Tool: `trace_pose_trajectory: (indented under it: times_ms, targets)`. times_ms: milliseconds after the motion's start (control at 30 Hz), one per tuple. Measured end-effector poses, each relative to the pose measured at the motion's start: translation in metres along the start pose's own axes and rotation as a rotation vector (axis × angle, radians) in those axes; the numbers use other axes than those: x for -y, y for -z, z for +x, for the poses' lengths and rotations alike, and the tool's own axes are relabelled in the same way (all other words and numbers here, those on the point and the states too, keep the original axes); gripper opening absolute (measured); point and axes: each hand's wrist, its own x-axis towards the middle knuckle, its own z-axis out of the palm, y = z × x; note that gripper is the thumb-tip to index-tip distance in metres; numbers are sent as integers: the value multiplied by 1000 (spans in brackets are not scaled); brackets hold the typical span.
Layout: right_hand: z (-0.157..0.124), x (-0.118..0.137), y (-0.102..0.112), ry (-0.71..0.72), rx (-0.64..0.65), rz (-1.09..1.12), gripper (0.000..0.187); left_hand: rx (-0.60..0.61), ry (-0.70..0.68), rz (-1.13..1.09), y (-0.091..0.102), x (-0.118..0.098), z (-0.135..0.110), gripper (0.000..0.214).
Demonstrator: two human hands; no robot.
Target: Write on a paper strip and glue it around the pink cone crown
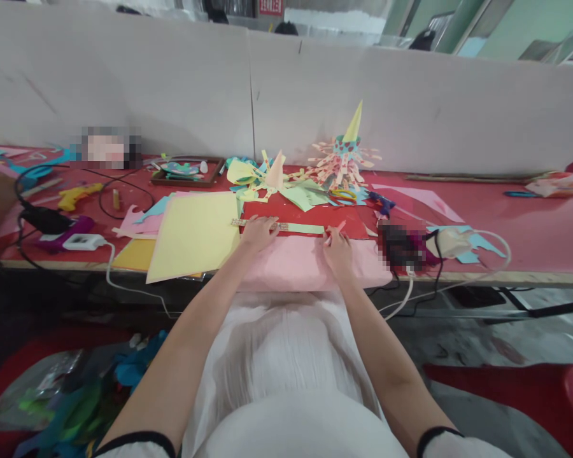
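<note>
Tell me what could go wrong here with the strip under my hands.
1. The thin green strip is held down only at its ends by the left hand and right hand; pulling apart could tear it.
2. The pink sheet beneath both hands hangs over the table edge and might slide off, taking the strip along.
3. The yellow sheet also overhangs, close by the left hand; a nudge could drop it.

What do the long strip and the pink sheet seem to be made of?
Strip: likely thin paper, matte pale green with a printed end; it lies flat under the left hand. Pink sheet: probably soft matte paper or thin foam; it droops over the edge.
</note>
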Motion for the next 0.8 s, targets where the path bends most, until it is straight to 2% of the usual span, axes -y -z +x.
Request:
trace_pose_trajectory:
  times_ms: [333,500,567,700,800]
  targets:
    - [-2,-1,0,55,1,16,30,11,-12,-37,-1,4,-1,40]
    - [0,0,-1,32,3,31,37,13,3,-64,-1,6,1,32]
    - [2,2,0,44,-37,58,35,13,14,-70,0,5,1,29]
    - [5,12,4,116,-134,245,36,10,36,-69,2,3,0,22]
    - [8,27,4,147,-95,495,38,11,39,-67,3,2,-1,21]
